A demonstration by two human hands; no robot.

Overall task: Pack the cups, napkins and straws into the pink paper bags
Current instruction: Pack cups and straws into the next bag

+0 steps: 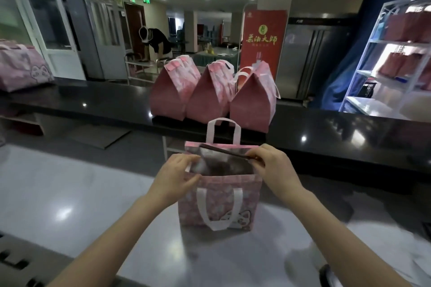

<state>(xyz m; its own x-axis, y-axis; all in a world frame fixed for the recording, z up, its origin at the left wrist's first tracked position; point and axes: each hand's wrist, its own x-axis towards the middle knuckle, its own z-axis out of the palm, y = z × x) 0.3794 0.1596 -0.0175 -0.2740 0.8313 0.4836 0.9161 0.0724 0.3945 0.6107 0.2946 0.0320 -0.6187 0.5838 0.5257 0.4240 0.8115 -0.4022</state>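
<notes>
Your left hand (177, 170) pinches the bag (219, 207) rim to keep it open. Your right hand (270, 161) grips what looks like a straw (224, 150) across the bag's mouth, ready to drop in.

- A red standing banner (263, 42) behind the black counter carries four large yellow Chinese characters, 茶油大师, in one row.
- Above these characters on the same banner is a round yellow emblem; its inner sign is too small to read.
- Under the characters there is one line of smaller print, too blurred to read.
- Two green lit signs (146, 1) hang near the ceiling at the far doors; their symbols cannot be read.
</notes>
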